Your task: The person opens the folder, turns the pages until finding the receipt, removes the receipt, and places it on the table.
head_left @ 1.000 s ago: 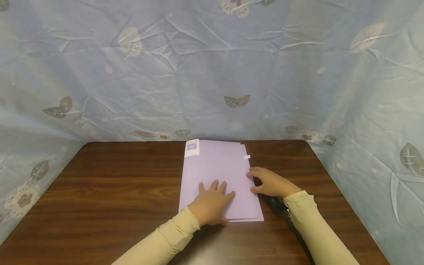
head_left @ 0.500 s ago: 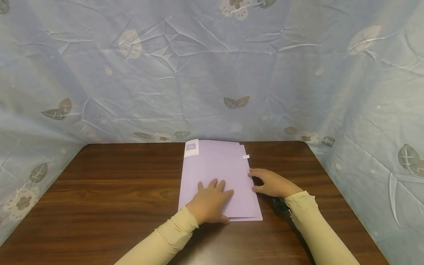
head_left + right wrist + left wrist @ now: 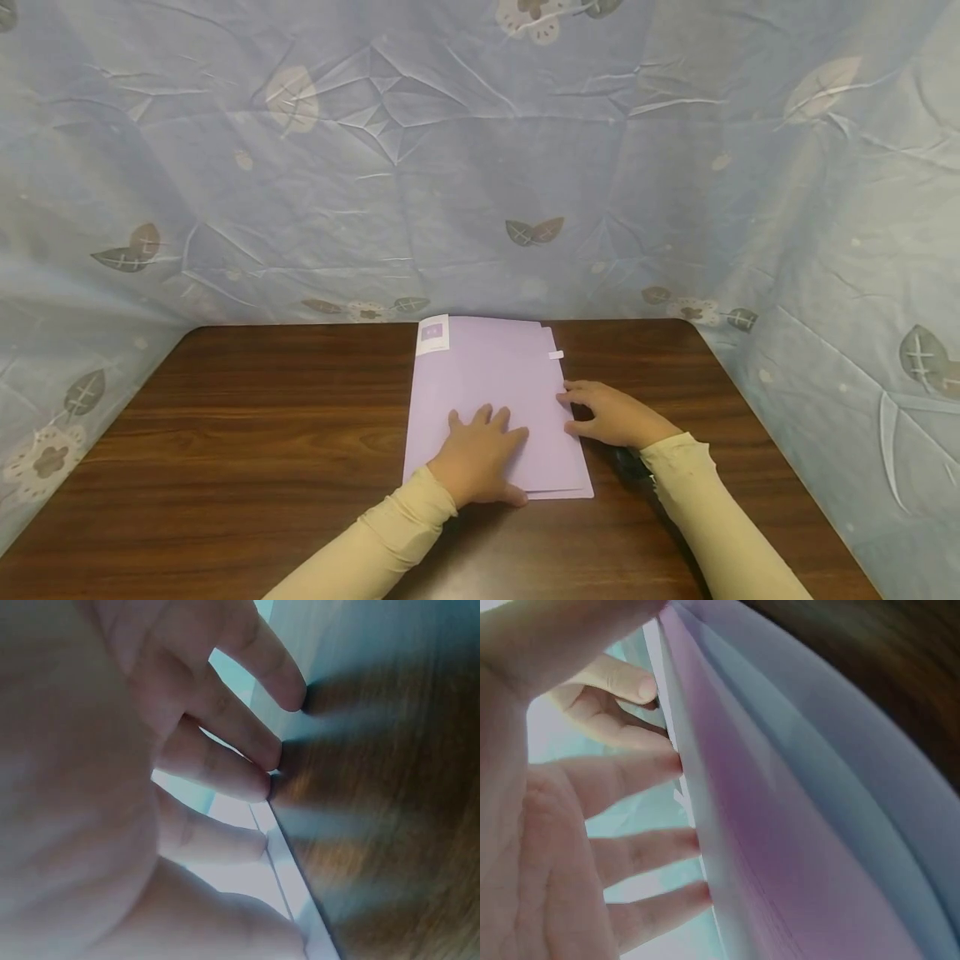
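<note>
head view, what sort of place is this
Probably a makeshift screened-off workspace: patterned sheeting hangs behind and on both sides of a wood-grain table, and a purple folder lies on it.

A dark wood-grained table point(image 3: 262, 433) carries a lilac folder point(image 3: 487, 367), lying flat beneath the left hand point(image 3: 478, 457).

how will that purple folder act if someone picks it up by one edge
The purple folder will probably flex, since it looks thin and its top edge curves. It may fan open, as its layers sit apart in the left wrist view. Lying flat, it seems unlikely to roll.
</note>
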Tool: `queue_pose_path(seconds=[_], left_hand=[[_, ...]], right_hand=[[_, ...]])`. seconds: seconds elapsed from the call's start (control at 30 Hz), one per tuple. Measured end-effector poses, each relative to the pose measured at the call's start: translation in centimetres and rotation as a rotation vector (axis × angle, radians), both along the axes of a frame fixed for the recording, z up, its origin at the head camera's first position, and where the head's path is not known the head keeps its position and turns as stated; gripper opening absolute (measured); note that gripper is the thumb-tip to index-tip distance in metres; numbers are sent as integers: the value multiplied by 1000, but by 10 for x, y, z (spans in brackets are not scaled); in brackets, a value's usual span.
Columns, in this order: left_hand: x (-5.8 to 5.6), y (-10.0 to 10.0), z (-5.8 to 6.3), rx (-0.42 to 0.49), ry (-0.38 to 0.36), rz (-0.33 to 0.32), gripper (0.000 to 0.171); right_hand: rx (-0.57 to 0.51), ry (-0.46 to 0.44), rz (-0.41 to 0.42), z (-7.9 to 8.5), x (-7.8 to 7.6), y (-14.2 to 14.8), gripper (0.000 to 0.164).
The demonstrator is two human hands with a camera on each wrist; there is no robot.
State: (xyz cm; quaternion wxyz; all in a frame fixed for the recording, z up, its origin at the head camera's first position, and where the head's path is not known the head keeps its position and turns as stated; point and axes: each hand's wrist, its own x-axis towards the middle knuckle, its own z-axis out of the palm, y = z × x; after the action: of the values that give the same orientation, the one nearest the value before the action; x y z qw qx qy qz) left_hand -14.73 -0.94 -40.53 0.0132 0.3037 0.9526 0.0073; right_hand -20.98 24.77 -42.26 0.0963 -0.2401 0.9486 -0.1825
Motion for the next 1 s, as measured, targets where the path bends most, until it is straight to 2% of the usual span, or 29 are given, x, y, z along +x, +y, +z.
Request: queue_pose_path(seconds=[0.33, 0.5, 0.63, 0.8, 1.0], left_hand=[[-8, 18, -7, 20, 55, -2, 95], [-6, 35, -9, -12, 122, 14, 84], [-3, 46, -7, -36, 174, -15, 76], [-2, 51, -6, -61, 178, -68, 66], [-2, 50, -1, -48, 192, -88, 61]], right_hand=[[-19, -12, 7, -4, -4, 2, 52], [-17, 5, 11, -7, -7, 4, 50], [-16, 26, 26, -9, -9, 6, 47], [-21, 6, 16, -8, -8, 6, 48], [-22, 9, 26, -7, -8, 7, 48]])
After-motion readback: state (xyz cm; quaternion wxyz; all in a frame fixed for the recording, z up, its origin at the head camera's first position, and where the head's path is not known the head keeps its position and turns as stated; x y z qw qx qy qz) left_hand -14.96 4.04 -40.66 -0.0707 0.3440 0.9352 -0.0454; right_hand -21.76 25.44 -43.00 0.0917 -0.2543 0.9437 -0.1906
